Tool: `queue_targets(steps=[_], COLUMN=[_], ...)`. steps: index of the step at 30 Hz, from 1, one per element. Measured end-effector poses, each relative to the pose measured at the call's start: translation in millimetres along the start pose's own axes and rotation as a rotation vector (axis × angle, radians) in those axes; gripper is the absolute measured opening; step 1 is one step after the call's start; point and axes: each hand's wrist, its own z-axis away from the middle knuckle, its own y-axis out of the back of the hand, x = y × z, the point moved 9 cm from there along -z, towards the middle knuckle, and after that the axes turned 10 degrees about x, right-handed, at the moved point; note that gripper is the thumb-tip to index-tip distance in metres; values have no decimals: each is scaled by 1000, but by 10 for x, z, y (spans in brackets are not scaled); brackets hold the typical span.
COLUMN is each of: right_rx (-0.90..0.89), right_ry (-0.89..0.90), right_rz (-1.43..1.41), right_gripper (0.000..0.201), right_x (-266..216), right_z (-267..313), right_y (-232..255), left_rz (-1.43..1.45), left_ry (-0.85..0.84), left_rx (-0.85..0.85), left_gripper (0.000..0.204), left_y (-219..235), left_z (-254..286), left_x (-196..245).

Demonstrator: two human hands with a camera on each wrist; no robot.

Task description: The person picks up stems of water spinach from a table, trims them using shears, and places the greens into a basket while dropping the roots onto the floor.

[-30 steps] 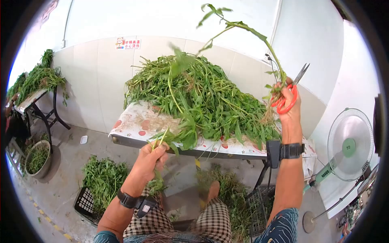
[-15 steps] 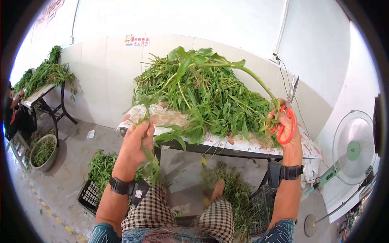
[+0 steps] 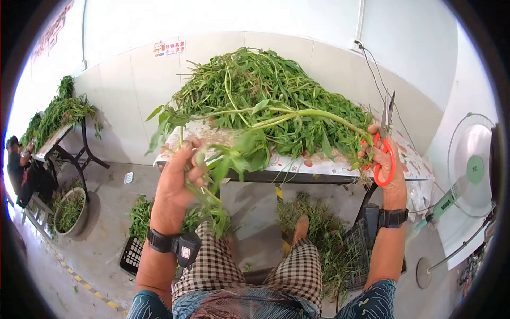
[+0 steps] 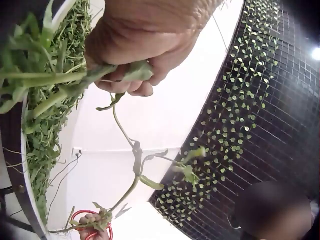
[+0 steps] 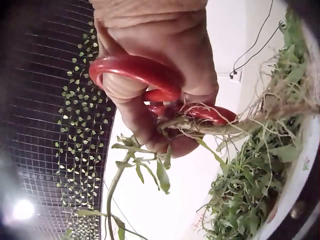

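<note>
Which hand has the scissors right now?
The right hand: red-handled scissors are in its fingers, together with a rooted stem. The left hand grips only green stalks.

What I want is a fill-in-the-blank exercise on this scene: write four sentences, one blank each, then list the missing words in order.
1. The right grip holds a long stem together with a pair of ____.
2. A big heap of greens lies on top of the ____.
3. In the head view, the fan stands on the picture's ____ side.
4. The small sign is stuck to the ____.

Missing words: scissors; table; right; wall.
</note>
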Motion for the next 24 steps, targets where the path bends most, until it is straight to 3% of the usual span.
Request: queue_targets(steps=[2,5,6,9,10,13,14,21,24], right_rx=[-22,-10,-12,6,9,-26,17,36,86], right_ry=[-35,-119,-104,-152,-145,-156,-145,-171,-357], right_rz=[-22,-101,-129,-108,-107,-24,23,-201,-270], right_gripper=[38,38,39,39,40,41,44,48,40], right_x=[118,272,315,452,489,589,629,925,1172], right_z=[43,128,140,243,270,349,378,557,728], right_y=[68,108,122,136,136,169,230,424,442], left_rz=[1,-30,-36,-85,-36,-132,-133,-120,-141], left_ry=[-9,37,51,101,94,97,84,113,70], left_rx=[-65,-30,-119,-69,-179,-165,-251,-53,55], left_gripper=[22,25,29,20,22,23,22,20,19], left_y=[-120,-106,-172,-187,-301,-296,-301,196,445], left_z=[85,25,5,86,150,96,73,159,220], left_x=[-37,-173,-214,-371,-391,-542,-586,-461,-306])
